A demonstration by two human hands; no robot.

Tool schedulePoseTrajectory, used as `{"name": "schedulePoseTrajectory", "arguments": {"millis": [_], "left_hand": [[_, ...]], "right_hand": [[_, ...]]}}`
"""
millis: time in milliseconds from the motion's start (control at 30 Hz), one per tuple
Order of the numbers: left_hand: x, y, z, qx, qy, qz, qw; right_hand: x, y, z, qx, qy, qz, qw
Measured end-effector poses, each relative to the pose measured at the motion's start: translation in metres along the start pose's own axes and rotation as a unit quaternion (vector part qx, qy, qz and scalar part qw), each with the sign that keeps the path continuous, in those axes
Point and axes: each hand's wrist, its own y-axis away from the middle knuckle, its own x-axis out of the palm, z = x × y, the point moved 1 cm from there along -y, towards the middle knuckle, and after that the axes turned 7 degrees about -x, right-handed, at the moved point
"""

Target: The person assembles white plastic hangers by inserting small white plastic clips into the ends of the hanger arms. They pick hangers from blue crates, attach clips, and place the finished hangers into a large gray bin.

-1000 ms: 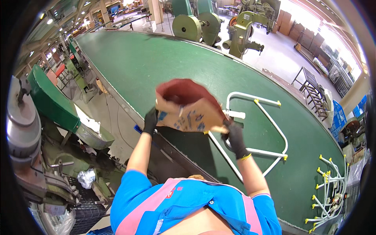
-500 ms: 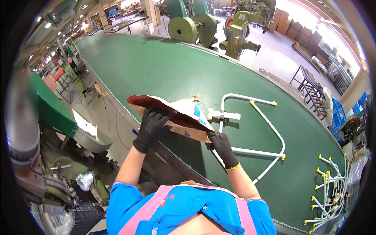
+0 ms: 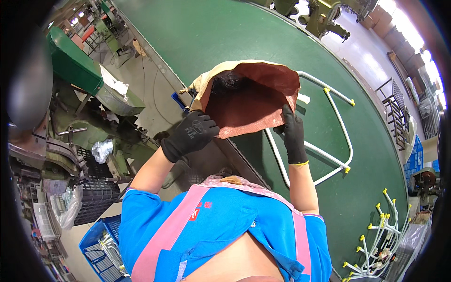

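A sack [image 3: 249, 115], tan outside and reddish brown inside, is held up over the near edge of the green table. Its wide mouth faces me, and a dark mass shows deep inside, too shadowed to make out. My left hand [image 3: 193, 134], in a black glove, grips the left side of the rim with curled fingers. At the right side of the rim, my right hand [image 3: 292, 136], gloved the same way, pinches the edge. Just beyond the right hand lies a white tubular frame [image 3: 350, 141] with yellow end caps, partly hidden by the sack, beside a white fitting [image 3: 304, 98].
The green table [image 3: 206, 33] runs far ahead. Several white tube frames [image 3: 383, 239] with yellow caps are heaped at its right end. Machinery with a green housing [image 3: 75, 61] stands on my left, and a blue crate [image 3: 96, 249] holding white parts sits at lower left.
The sack has been raised and tipped, so its mouth, narrow before, now gapes toward me. Both hands keep hold of the rim. My view has turned downward and left.
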Motion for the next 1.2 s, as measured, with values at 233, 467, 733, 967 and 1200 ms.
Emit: {"name": "schedulePoseTrajectory", "arguments": {"millis": [233,467,733,967,1200], "left_hand": [[-0.013,-0.023,0.003,-0.14,0.32,0.104,0.931],[0.089,-0.143,0.049,-0.208,-0.039,0.208,0.955],[0.162,-0.16,0.136,-0.307,-0.127,0.27,0.904],[0.153,-0.143,0.146,-0.388,0.089,0.14,0.907],[0.143,-0.143,0.161,-0.244,0.117,0.018,0.962]], "right_hand": [[0.002,0.009,-0.007,-0.015,0.011,0.045,0.999],[0.013,0.027,-0.016,-0.067,0.164,0.093,0.98],[-0.009,0.025,-0.022,-0.125,0.194,0.074,0.97],[-0.007,0.014,-0.037,-0.108,0.148,0.089,0.979],[-0.013,0.007,-0.028,-0.137,0.158,0.059,0.976]]}}
